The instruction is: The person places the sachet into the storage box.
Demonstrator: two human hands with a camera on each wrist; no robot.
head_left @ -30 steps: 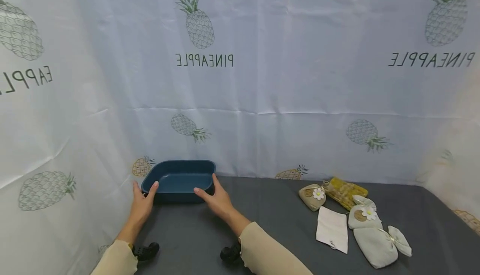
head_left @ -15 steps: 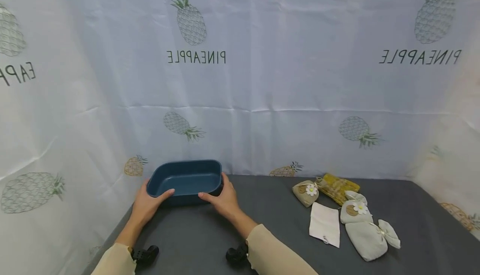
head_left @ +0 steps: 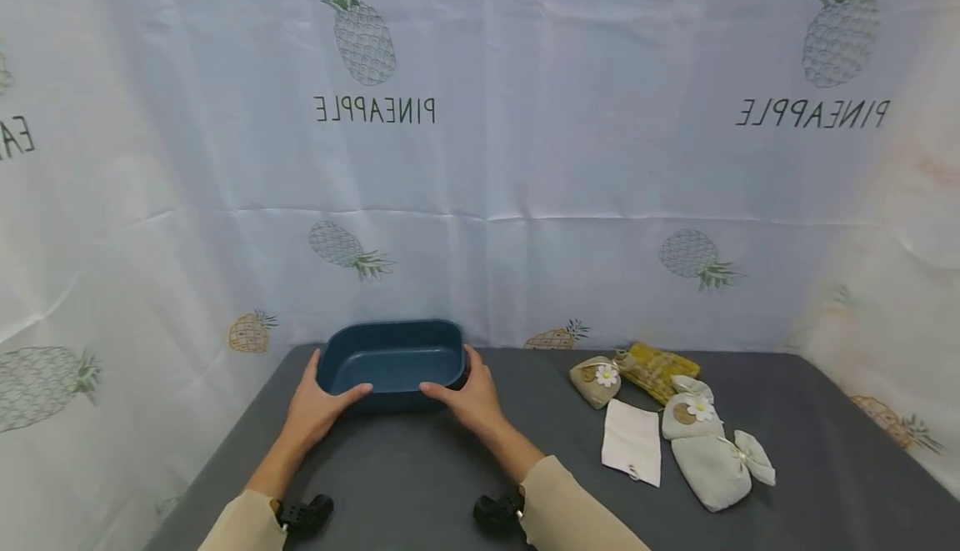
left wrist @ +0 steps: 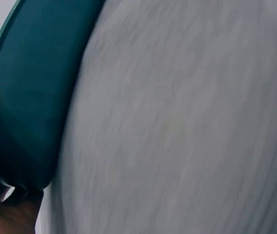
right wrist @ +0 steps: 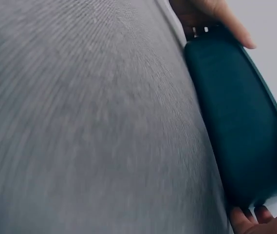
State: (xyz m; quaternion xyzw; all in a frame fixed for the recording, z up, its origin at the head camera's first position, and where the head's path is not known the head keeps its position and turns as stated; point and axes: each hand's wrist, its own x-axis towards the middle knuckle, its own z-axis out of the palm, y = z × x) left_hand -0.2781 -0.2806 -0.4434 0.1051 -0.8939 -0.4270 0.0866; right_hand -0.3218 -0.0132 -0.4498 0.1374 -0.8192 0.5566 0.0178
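A dark teal rectangular dish [head_left: 396, 363] with rounded corners and high walls is near the back left of the table, its inside bare. My left hand [head_left: 315, 409] grips its left end, the thumb lying along the near rim. At the other end my right hand [head_left: 471, 401] holds it the same way, thumb over the front rim. In the right wrist view the dish's outer wall [right wrist: 240, 112] shows, with fingertips curled around both ends. The left wrist view shows part of that wall [left wrist: 31, 97] and a bit of the left hand.
To the right on the dark grey table [head_left: 420, 484] lie a tan flower pouch [head_left: 596, 384], a yellow packet [head_left: 660, 369], a pale pink cloth pouch [head_left: 632, 441], a flower-trimmed pouch [head_left: 692, 418] and a white tied pouch [head_left: 716, 468]. A pineapple-print curtain [head_left: 480, 159] hangs behind.
The dish has moved right along the back of the table, carried by both hands. My left hand has taken a fuller hold on its end. The head view has turned slightly right.
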